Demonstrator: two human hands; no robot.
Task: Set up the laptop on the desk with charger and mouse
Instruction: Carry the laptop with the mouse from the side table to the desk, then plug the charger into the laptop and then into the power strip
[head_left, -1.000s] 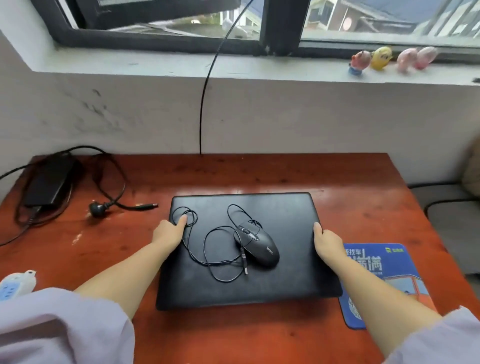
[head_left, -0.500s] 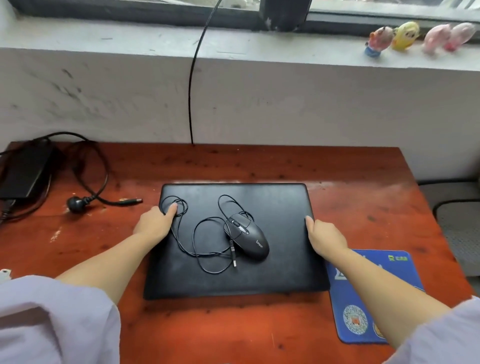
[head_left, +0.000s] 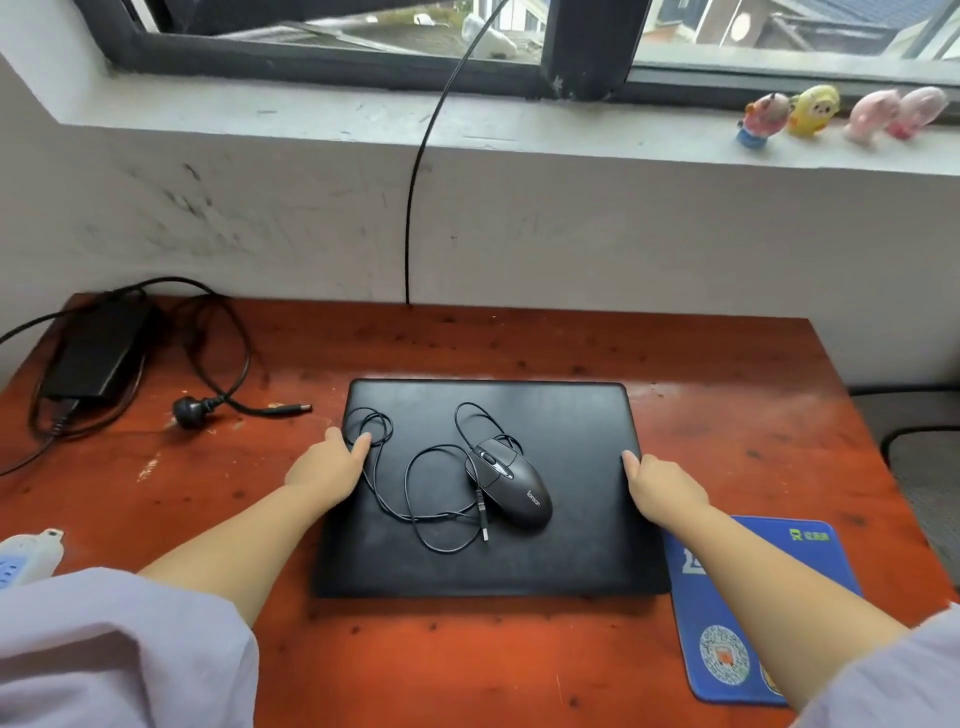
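Note:
A closed black laptop (head_left: 566, 551) lies flat in the middle of the red-brown desk (head_left: 467, 660). On its lid rests a black wired mouse (head_left: 511, 486) with its thin cable (head_left: 405, 483) loosely coiled to the left. My left hand (head_left: 327, 465) grips the laptop's left edge, thumb on the lid. My right hand (head_left: 662, 486) grips the right edge the same way. The black charger brick (head_left: 96, 356) with its tangled cord and plug (head_left: 189, 410) sits at the desk's far left corner.
A blue mouse pad (head_left: 748, 613) lies right of the laptop, partly under my right forearm. A white power strip (head_left: 26, 556) pokes in at the left edge. A black cable (head_left: 415, 208) hangs down the wall behind. Small toy figures (head_left: 810, 111) line the windowsill.
The laptop and both hands hold almost the same position on the desk. The view has shifted with my head; the laptop sits slightly further from the wall.

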